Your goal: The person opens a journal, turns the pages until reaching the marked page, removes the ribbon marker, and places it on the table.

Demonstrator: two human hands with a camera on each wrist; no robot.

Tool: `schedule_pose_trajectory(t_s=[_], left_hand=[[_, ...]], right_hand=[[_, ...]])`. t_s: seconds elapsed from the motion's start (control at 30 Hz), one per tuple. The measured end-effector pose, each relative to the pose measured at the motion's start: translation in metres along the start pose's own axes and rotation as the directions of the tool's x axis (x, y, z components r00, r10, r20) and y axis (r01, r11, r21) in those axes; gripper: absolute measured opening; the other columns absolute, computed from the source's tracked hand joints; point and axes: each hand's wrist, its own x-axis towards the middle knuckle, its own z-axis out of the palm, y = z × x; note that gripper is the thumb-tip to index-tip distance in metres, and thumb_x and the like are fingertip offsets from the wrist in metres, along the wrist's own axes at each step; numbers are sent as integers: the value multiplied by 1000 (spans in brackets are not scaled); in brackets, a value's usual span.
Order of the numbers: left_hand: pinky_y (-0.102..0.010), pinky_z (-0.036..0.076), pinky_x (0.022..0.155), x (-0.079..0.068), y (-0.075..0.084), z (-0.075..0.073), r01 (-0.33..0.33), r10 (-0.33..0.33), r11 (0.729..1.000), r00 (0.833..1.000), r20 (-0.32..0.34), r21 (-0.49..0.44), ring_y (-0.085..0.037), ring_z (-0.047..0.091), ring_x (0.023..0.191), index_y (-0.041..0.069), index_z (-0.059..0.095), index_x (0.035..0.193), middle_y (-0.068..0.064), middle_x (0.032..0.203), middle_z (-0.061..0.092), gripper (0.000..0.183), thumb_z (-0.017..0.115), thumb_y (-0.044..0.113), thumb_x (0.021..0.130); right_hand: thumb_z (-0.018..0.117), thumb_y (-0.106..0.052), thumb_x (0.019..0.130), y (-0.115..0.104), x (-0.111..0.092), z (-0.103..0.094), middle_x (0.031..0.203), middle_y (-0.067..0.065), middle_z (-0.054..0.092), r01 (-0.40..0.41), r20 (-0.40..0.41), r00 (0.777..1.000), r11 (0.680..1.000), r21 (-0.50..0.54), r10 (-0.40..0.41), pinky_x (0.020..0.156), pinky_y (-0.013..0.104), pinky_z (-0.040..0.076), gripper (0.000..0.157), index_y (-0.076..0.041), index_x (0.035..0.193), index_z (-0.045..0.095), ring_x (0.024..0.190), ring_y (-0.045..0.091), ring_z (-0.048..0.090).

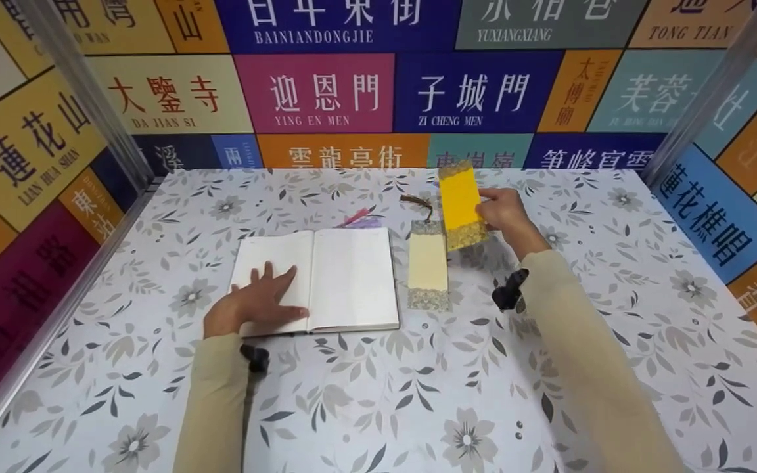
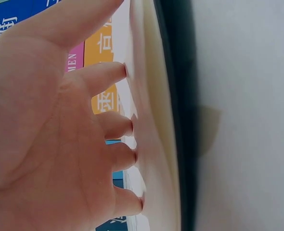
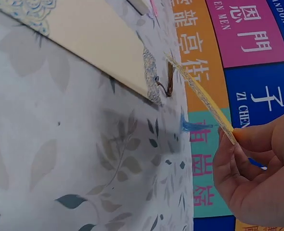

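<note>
An open notebook (image 1: 352, 276) with blank pages lies on the table. My left hand (image 1: 260, 299) rests on its left page with fingers spread; in the left wrist view the fingertips (image 2: 132, 126) press the paper. My right hand (image 1: 503, 209) pinches a yellow bookmark (image 1: 460, 200) with patterned ends by its right edge, raised above the table. In the right wrist view that bookmark (image 3: 207, 101) appears nearly edge-on between thumb and fingers, with a blue tassel (image 3: 195, 126) beside it. A cream bookmark (image 1: 427, 263) with a brown tassel (image 1: 418, 202) lies just right of the notebook.
Pink and purple tassels (image 1: 360, 219) stick out behind the notebook's top edge. A white floral cloth (image 1: 378, 407) covers the table. Panels with large printed characters (image 1: 316, 92) stand behind and at both sides. A black camera (image 1: 510, 289) is on the right wrist.
</note>
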Motion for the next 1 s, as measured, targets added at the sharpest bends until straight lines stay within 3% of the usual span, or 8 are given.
schedule_pose_trajectory(t_s=[0.13,0.2,0.37,0.53,0.67,0.83,1.0], left_hand=[[-82,-5,110,-1,0,0,0,0,1000,1000,2,-1,-53,-17,150,20,4,163,-30,163,-16,99,56,65,92],[-82,-5,110,-1,0,0,4,-4,1000,1000,2,-1,-53,-17,150,20,4,163,-30,163,-16,98,56,65,92],[-80,-6,111,-1,2,0,10,-10,1000,1000,8,-4,-52,-17,150,21,4,163,-29,163,-17,99,56,66,91],[-80,-6,111,-1,1,0,-3,3,1000,1000,12,-13,-53,-17,150,20,4,163,-29,163,-17,100,56,66,91],[-81,-6,111,-2,-1,-1,-8,8,1000,1000,10,-12,-53,-18,149,20,3,163,-30,163,-18,99,56,66,92],[-80,-6,111,-2,1,-1,-2,2,1000,1000,10,-7,-53,-17,150,19,3,163,-30,163,-17,99,55,65,92],[-80,-4,111,-2,3,0,0,0,1000,1000,11,-5,-53,-16,150,19,4,163,-30,163,-16,99,56,65,92]], right_hand=[[43,-8,103,15,-1,-9,158,17,41,-29,29,999,1000,-3,29,88,35,50,54,-10,156,35,121,24,53],[43,-9,103,23,-2,-12,160,18,37,-30,48,998,999,-11,31,88,36,49,55,-9,157,33,113,23,54],[45,-11,102,45,-8,-15,155,20,44,-37,80,996,998,-57,42,77,29,47,55,-9,157,34,92,17,51],[47,-13,102,64,-19,-19,133,20,58,-3,74,997,996,-84,9,68,23,48,54,-6,155,37,82,12,54],[49,-13,103,73,-30,-19,116,12,59,35,114,993,999,-33,-32,66,24,47,54,-3,154,37,69,9,51],[52,-14,103,83,-37,-14,135,24,59,21,146,989,1000,-11,-19,71,20,52,56,-2,155,35,79,4,60],[55,-13,102,90,-39,-6,144,25,53,-15,164,986,1000,1,14,72,21,57,59,-2,155,33,88,6,66]])
